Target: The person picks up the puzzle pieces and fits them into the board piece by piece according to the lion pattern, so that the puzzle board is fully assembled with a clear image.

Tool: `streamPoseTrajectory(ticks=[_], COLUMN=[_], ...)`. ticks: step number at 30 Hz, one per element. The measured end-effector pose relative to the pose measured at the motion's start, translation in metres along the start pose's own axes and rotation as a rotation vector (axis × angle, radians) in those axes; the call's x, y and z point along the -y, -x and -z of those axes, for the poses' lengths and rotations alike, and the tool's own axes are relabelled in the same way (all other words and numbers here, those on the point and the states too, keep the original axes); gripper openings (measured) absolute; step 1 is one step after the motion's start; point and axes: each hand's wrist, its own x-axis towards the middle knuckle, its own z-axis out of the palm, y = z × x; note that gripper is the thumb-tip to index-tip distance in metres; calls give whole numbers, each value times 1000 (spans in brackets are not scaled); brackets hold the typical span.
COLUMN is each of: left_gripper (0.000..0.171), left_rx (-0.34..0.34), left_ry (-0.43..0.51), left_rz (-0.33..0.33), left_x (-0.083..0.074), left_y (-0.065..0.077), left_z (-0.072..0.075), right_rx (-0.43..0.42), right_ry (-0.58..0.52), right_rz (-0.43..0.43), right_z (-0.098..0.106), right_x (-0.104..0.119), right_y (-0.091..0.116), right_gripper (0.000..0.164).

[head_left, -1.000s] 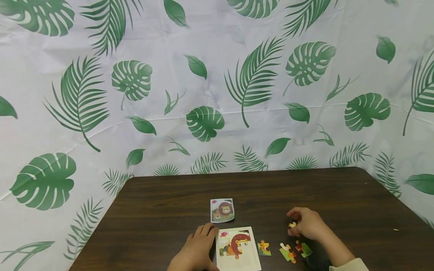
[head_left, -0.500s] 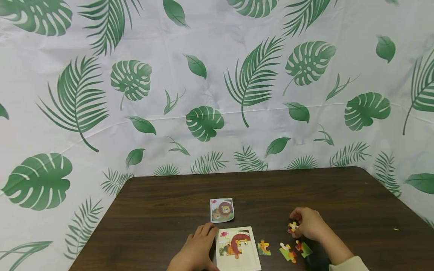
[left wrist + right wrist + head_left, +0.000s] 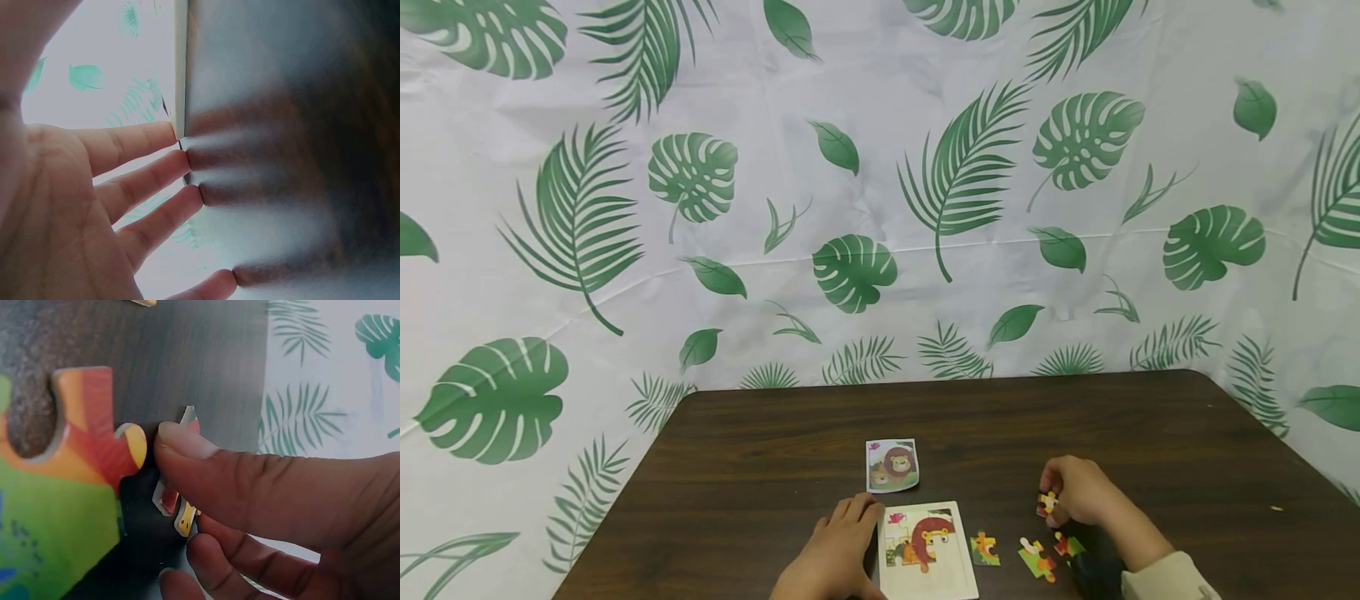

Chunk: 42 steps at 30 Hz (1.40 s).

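Note:
My left hand [image 3: 837, 552] rests at the left edge of a pale puzzle board [image 3: 936, 579], its fingers spread. In the left wrist view, the fingertips [image 3: 194, 195] meet the dark table, with one at the board's edge [image 3: 180, 69]. The board bears part of a lion picture. To its right, my right hand [image 3: 1081, 492] pinches a red, yellow and white puzzle piece [image 3: 1048, 502] between thumb and fingers. In the right wrist view, the thumb hides much of that puzzle piece [image 3: 185, 515].
Loose puzzle pieces lie right of the board: an orange one [image 3: 984, 549], a green-and-white one [image 3: 1037, 559] and a red-green one [image 3: 1066, 545] partly behind the right wrist. A lion picture card [image 3: 892, 467] lies beyond the board. A leaf-patterned cloth [image 3: 865, 350] hangs behind the table [image 3: 775, 450].
The piece in my right hand has turned and shows more of its printed face than a second ago. The right forearm has shifted slightly, covering more of the red-green piece. My left hand stays put.

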Motion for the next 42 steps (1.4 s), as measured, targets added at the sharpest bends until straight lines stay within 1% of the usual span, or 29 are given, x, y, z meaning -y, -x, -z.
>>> streamPoseTrajectory(ticks=[7, 11, 15, 20, 22, 28, 30, 33, 35, 36, 39, 42], left_gripper=[103, 104, 105, 105, 105, 106, 105, 104, 104, 104, 103, 103], left_rx=[11, 9, 2, 10, 14, 16, 15, 16, 19, 21, 25, 22], left_ry=[15, 28, 20, 8, 10, 31, 24, 17, 17, 16, 14, 8], left_rz=[1, 4, 6, 18, 20, 22, 22, 21, 23, 23, 21, 14], left_x=[-2, -2, -1, 0, 1, 1, 1, 1, 1, 1, 0, 0], left_y=[1, 1, 0, -1, -2, -2, -2, -2, -2, -2, -2, -1], left_z=[2, 2, 1, -1, -1, -1, -1, -1, -1, -1, 0, 1], right_rx=[34, 40, 32, 26, 28, 25, 20, 36, 53, 66, 126, 179], right_ry=[1, -34, -61, -84, -119, -179, -178, -216, -239, -257, -355, -458], right_rz=[-14, -10, -5, -8, -5, 57, 81, 111, 147, 164, 216, 234], right_z=[1, 0, -2, -4, -5, -9, -9, -10, -10, -10, -10, -11], right_x=[0, -2, -3, -3, -4, -6, -7, -9, -10, -10, -11, -12], right_y=[-2, -2, -2, -2, -2, -2, -2, -2, -3, -3, -4, -4], right_gripper=[39, 39, 40, 41, 42, 41, 41, 39, 36, 35, 31, 28])
